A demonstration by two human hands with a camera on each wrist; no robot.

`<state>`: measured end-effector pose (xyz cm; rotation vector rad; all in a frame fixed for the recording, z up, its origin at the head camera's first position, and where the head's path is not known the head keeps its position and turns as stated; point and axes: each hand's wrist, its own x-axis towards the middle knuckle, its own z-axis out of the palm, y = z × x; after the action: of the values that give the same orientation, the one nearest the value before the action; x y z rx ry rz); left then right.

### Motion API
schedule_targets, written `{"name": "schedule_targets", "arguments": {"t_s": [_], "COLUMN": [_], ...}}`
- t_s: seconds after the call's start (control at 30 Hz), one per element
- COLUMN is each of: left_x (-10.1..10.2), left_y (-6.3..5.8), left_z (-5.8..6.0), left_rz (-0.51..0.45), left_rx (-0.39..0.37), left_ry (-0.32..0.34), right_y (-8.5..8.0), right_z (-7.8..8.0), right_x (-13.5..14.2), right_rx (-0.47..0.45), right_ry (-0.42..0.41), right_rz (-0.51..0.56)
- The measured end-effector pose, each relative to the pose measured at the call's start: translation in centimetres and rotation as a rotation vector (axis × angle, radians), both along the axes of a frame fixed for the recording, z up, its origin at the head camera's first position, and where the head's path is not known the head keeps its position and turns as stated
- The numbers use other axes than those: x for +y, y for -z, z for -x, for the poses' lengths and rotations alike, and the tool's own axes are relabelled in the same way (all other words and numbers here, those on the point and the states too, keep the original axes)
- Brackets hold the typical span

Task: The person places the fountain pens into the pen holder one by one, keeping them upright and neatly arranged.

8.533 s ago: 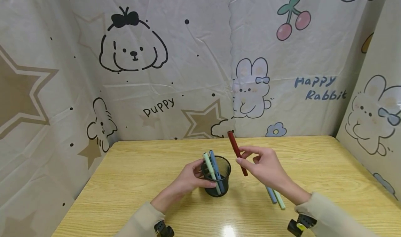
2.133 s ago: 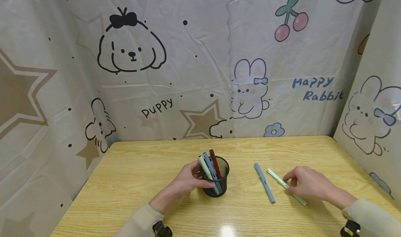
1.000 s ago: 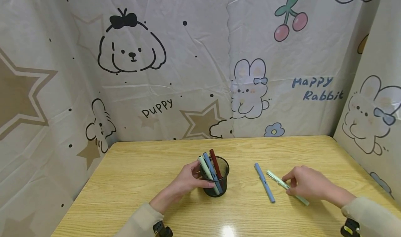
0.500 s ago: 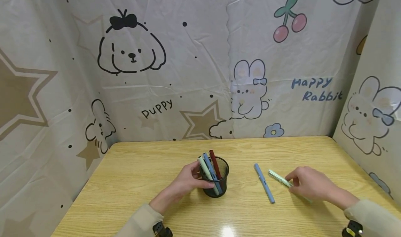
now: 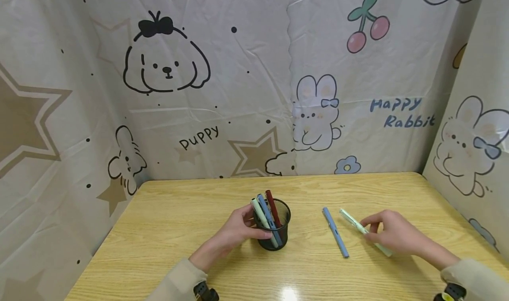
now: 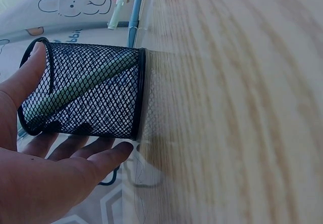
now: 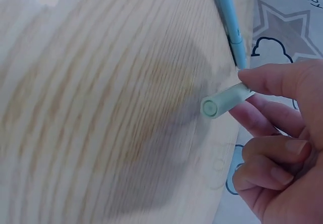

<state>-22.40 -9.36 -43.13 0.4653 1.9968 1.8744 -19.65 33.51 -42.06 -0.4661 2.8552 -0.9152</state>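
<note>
Pale green pen pinched off-centre stage while a mesh cup is held steady

The pale green pen (image 5: 350, 218) is on the right side of the table (image 5: 191, 203), in the grasp of the right hand (image 5: 395, 234): thumb and fingers pinch it around the middle, probably for balance. Its far end seems raised; whether the near end touches the table I cannot tell. Just beside it lies a blue pen (image 5: 336, 232), flat and untouched.

Further left stands the black mesh cup (image 5: 284, 238), upright. The left hand (image 5: 240, 223) grips it, thumb at the near side near the rim, fingers around the wall, presumably to stop it shifting or tipping. Inside, a second green pen (image 5: 257, 208), a second blue pen (image 5: 265, 210) and a dark red pen (image 5: 272, 206) lean against the rim, being taller than the cup. A printed cloth (image 5: 246, 106) hangs behind.
</note>
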Motion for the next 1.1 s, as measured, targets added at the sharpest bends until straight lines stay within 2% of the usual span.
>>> {"name": "schedule_targets", "arguments": {"t_s": [0.6, 0.8, 1.1], "left_x": [0.0, 0.0, -0.1], "left_y": [0.0, 0.0, -0.1], "left_z": [-0.1, -0.1, -0.1], "left_rz": [0.002, 0.0, 0.013], "left_rx": [0.014, 0.007, 0.005], "left_ry": [0.005, 0.004, -0.009], "right_y": [-1.6, -2.0, -2.5], "right_z": [-1.3, -1.7, -1.8], "right_x": [-3.0, -4.0, -5.6], "right_rx": [0.021, -0.01, 0.022], "right_ry": [0.036, 0.068, 0.104], "right_rz": [0.274, 0.373, 0.428]}}
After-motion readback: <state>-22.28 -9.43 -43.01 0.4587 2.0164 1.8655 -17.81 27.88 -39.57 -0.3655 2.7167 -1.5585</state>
